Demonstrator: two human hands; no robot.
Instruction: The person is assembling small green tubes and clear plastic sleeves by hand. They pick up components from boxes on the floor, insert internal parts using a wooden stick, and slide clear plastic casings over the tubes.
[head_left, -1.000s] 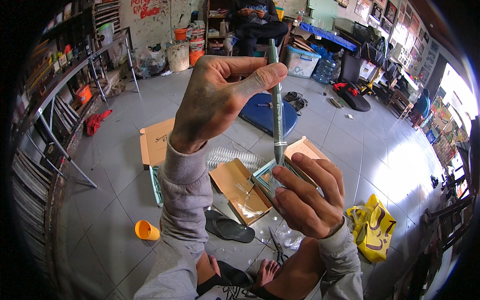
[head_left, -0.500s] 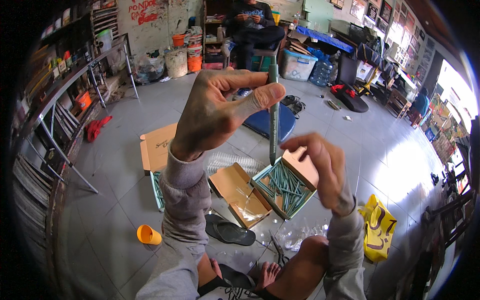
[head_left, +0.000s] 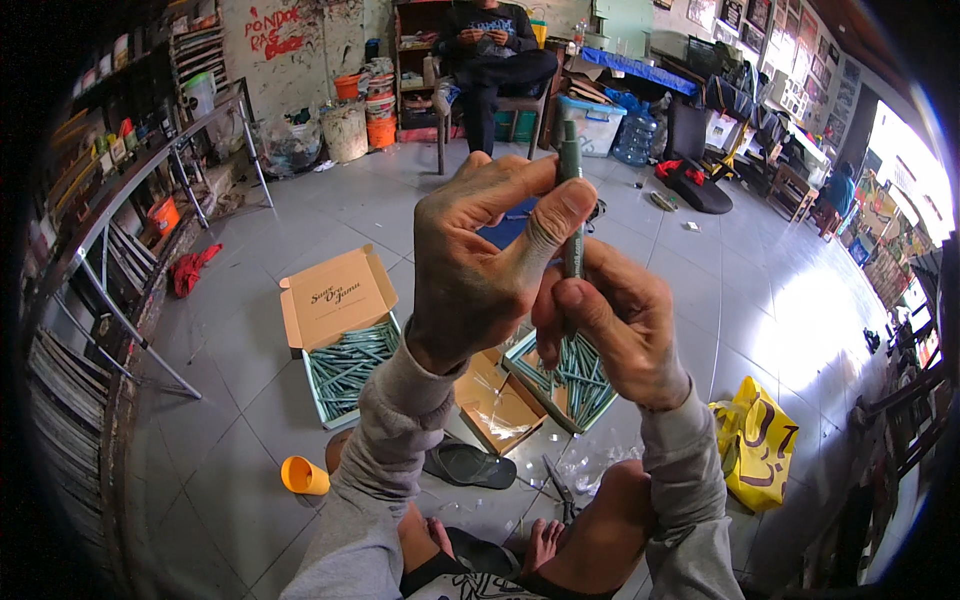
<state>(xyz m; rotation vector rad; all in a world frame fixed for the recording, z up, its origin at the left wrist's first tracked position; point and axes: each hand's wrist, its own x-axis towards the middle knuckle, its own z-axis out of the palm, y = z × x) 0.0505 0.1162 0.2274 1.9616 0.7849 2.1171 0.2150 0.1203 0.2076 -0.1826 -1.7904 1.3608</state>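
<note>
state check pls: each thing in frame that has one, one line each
Green tube: upright, pinched by both hands.
Left hand: gripping the tube's upper part.
Right hand: gripping it lower down.
Left box: open, flap up, full of green tubes.
Right box: open, tubes inside.
Orange cup: lying on its side.

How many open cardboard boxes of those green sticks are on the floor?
2. One open box lies on the floor left of the left hand; a second box sits below the right hand, partly hidden by it. More may be out of sight behind the hands.
</note>
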